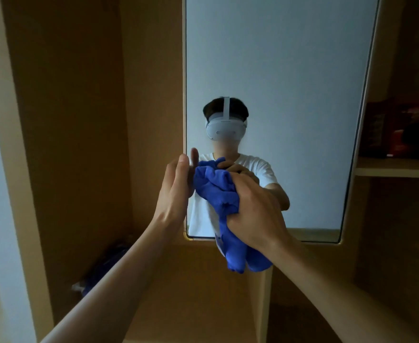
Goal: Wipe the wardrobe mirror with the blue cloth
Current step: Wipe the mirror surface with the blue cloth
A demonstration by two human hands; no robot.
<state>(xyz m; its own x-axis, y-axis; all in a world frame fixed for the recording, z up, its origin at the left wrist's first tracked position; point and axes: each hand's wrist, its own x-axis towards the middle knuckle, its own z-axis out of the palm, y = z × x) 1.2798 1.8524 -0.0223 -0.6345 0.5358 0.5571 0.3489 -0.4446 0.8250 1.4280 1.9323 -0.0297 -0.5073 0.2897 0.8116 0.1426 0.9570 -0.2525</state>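
The wardrobe mirror (290, 58) fills the upper middle, framed in pale wood, and reflects a person in a white shirt with a headset. My right hand (255, 209) is shut on the bunched blue cloth (218, 191), held in front of the mirror's lower left part; the cloth's loose end hangs below my fist. My left hand (176, 189) is raised just left of the cloth, fingers straight and together, palm turned toward the cloth and close to it. Whether the cloth touches the glass cannot be told.
An open wooden wardrobe compartment (79, 120) lies to the left, with a dark blue bundle (104, 266) on its floor. At the right, a shelf (399, 167) carries dark red and black objects (401, 129). A wooden panel (203, 293) runs below the mirror.
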